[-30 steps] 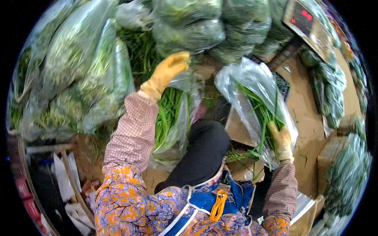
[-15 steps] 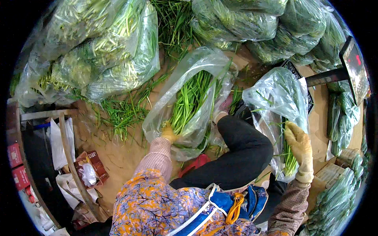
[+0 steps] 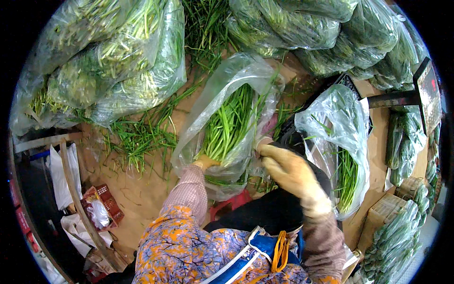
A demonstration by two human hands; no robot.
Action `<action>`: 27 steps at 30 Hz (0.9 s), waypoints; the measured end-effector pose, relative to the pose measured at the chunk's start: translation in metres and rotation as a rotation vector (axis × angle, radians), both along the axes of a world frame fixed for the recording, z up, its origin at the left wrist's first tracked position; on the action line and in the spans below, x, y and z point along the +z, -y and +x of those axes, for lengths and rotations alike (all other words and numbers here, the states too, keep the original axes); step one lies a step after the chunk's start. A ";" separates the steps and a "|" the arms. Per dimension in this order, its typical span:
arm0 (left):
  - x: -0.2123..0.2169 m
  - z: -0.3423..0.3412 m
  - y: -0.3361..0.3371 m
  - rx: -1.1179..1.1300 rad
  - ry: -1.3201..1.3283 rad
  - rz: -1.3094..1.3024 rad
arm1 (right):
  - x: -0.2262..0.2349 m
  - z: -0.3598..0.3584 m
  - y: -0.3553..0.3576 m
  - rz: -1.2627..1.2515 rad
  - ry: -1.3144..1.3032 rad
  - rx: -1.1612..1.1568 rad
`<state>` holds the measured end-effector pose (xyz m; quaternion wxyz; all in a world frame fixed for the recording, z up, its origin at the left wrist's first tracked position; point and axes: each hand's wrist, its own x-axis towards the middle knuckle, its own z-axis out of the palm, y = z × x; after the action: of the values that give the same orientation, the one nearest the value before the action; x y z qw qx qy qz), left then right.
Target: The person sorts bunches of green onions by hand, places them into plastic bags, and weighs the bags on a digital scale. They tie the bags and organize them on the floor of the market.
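Note:
A bunch of long-stemmed leafy greens (image 3: 228, 120) lies in an open clear plastic bag (image 3: 193, 124) in the middle. My left hand (image 3: 206, 162), in a yellowish glove, is closed at the near end of the stalks, with the thumb across them and the other fingers hidden beneath. Over my bent knee, my right hand (image 3: 289, 171) reaches toward the bag's right side. Its gloved fingers stretch out, slightly blurred, and nothing shows in them. A second clear bag (image 3: 331, 111) holding a smaller bunch of greens (image 3: 347, 180) stands on the right, apart from both hands.
Large filled bags of greens (image 3: 118, 61) are piled at the far left, with more bags (image 3: 302, 28) at the far right. Loose greens (image 3: 137, 144) litter the floor. A scale display (image 3: 428, 97), a red basket (image 3: 105, 208) and a red stool (image 3: 231, 202) are nearby.
My right hand has left the smaller bunch in the right bag and swung left over my knee toward the middle bag. My left hand stays at the stalk ends, shifted slightly.

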<state>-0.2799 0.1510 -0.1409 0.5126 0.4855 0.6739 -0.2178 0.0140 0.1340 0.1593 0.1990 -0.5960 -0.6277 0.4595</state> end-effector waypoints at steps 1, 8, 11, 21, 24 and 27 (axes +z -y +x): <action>-0.011 -0.010 0.004 -0.016 0.114 -0.045 | -0.022 -0.024 -0.007 -0.026 0.021 0.047; 0.018 0.004 0.001 0.319 0.478 -0.124 | -0.121 -0.070 0.005 -0.230 0.335 0.427; 0.024 0.008 0.005 0.418 0.487 -0.104 | -0.129 -0.061 0.003 -0.364 0.362 0.477; 0.107 0.025 -0.023 0.847 0.999 -0.228 | -0.165 -0.052 -0.009 -0.105 -0.274 -0.712; 0.122 0.026 -0.031 0.854 1.061 -0.223 | -0.171 -0.051 -0.011 -0.549 -0.502 -0.729; 0.135 0.043 -0.028 0.677 1.051 -0.049 | -0.133 -0.055 -0.024 -0.783 -0.581 -0.585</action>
<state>-0.2373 0.1788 -0.0060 0.8272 0.2755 0.4428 0.2092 -0.0412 0.1582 0.0264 0.2467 -0.6234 -0.1385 0.7289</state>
